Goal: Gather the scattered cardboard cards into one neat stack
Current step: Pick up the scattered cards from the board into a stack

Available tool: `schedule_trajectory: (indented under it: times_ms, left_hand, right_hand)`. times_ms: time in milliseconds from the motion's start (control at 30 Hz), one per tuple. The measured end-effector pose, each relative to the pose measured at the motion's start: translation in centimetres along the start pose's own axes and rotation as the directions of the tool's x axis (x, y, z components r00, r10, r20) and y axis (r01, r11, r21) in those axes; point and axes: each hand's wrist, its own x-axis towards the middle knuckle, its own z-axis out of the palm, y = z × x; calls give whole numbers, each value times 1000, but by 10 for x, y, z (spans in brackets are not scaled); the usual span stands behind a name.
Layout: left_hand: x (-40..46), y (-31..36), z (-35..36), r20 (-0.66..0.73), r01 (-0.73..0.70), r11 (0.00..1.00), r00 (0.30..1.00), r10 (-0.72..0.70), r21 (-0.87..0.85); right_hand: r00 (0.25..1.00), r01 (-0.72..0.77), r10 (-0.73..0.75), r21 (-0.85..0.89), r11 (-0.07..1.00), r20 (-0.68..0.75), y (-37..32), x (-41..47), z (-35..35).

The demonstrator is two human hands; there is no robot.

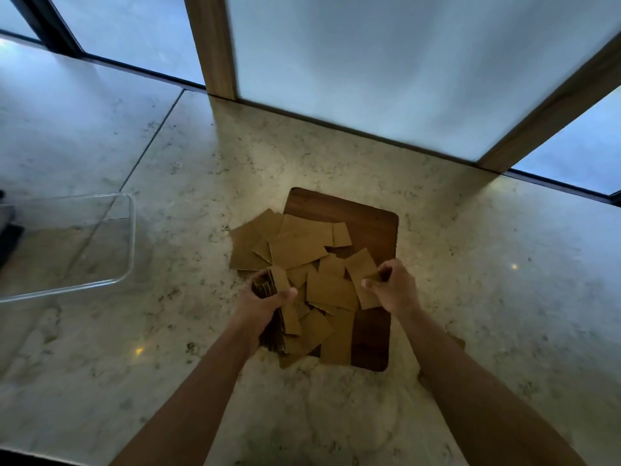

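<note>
Holding: your left hand [265,302] is wrapped around a stack of cards [268,317], thumb pressed over its top, the stack tilted on edge at the near left corner of the board.
Right hand: your right hand [393,287] has its fingers curled in, thumb and fingers pinching the edge of one card [364,274] that lies just left of them.
Loose cards: the scattered cards [299,247] lie between your two hands and beyond them, overlapping one another at many angles; a few reach past your left hand onto the desk on the far left side.
Board: the dark wooden board [373,227] sits under the cards, its bare far right corner showing beyond your right hand, and a bare strip showing beside your right wrist.
Desk: the pale speckled stone desk [470,264] carries the board and both your forearms stretch over it.
Container: a clear plastic container [129,237] stands well to the left of your left hand, apart from the cards.
Behind: frosted panels [369,62] with wooden frames rise beyond the board.
</note>
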Motion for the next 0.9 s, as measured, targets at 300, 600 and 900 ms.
schedule_trajectory:
  times_ms: [300,600,900]
  left_hand:
    - [-8,0,2,-19,7,999,1000,-8,-54]
    - [-10,-5,-1,-19,-1,995,1000,-1,-100]
    - [-8,-2,-13,-57,5,995,998,-10,-97]
  right_hand:
    - [836,432,-344,-125,893,427,-21,-21,11]
    - [959,-250,118,574,780,259,-22,-20,5]
    - [982,-183,184,22,983,-36,-77,-29,55]
